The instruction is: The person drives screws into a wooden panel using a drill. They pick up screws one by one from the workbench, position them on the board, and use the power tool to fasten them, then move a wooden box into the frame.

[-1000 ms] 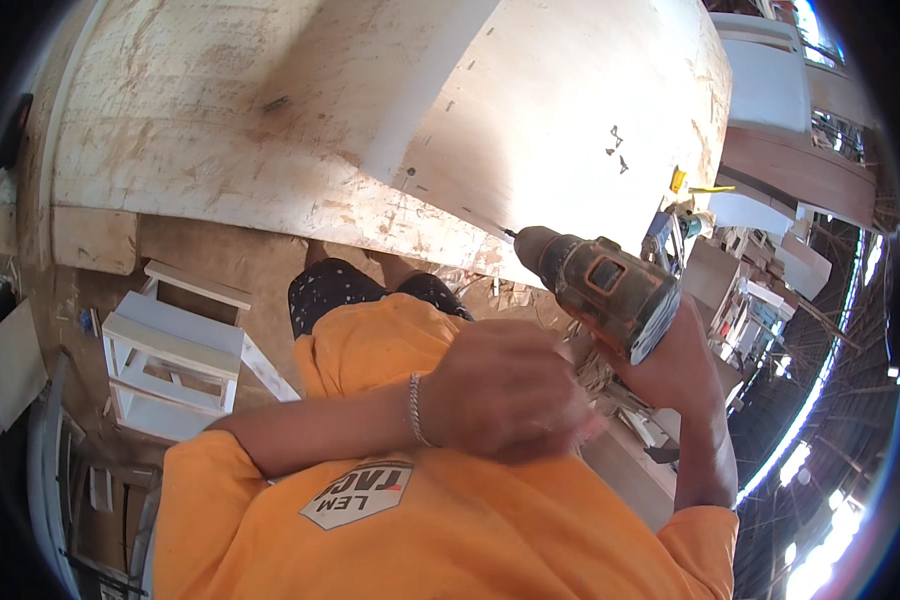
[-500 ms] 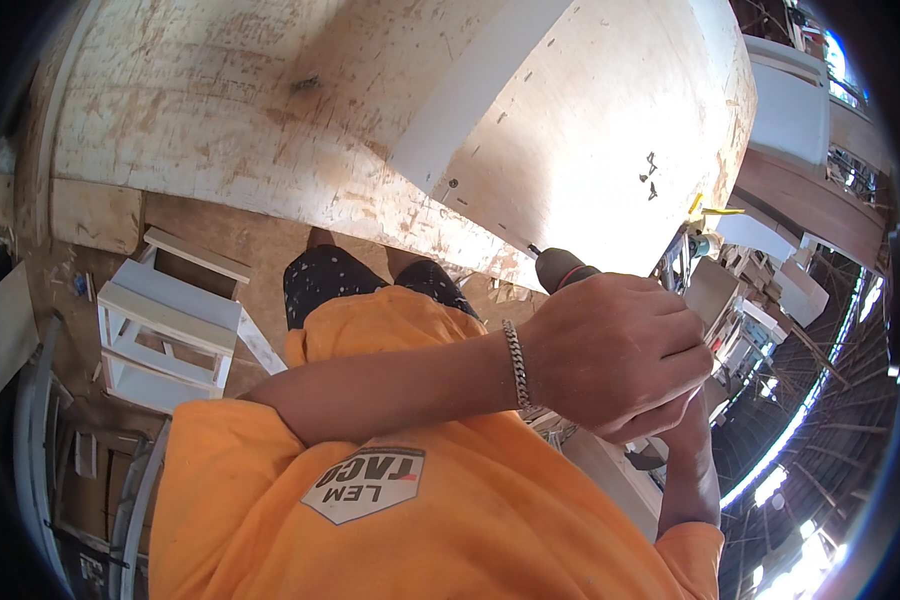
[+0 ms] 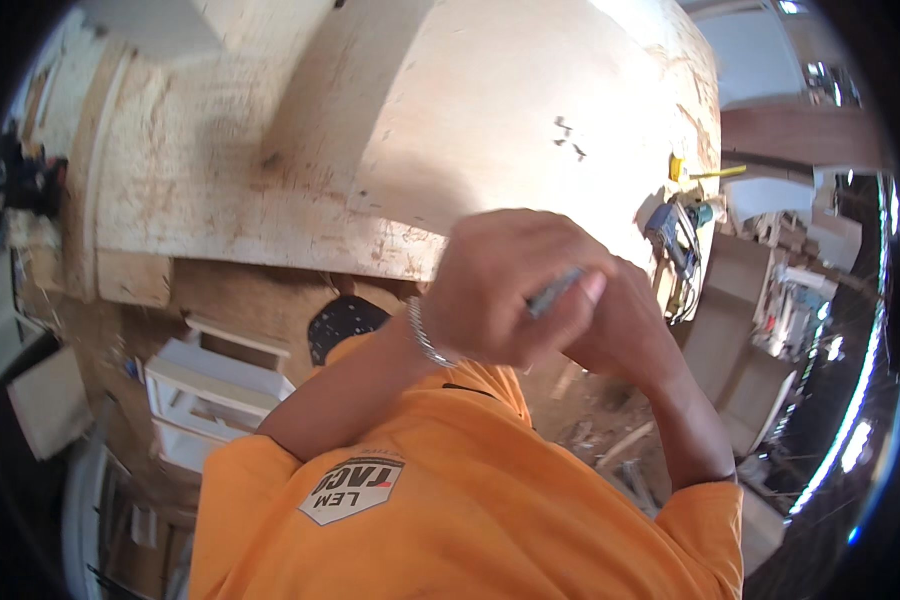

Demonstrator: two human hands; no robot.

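My left hand, with a chain bracelet at its wrist, is closed in front of my chest. A small grey piece shows between its curled thumb and fingers; motion blur hides its kind. Right behind it, my right hand is close to or touching the left, its fingers mostly hidden. Beyond both hands a pale wood panel lies on the large, scuffed workbench. Several small dark metal pieces rest on the panel.
At the bench's right end are a yellow tape measure and a blue power tool. A white wooden frame stands on the floor to the left. Wood offcuts and boards are piled at the right.
The view has swung, shifting the bench surroundings. My left hand has moved left and up and turned, revealing the grey piece. The dark tool nose with its thin bit is now hidden.
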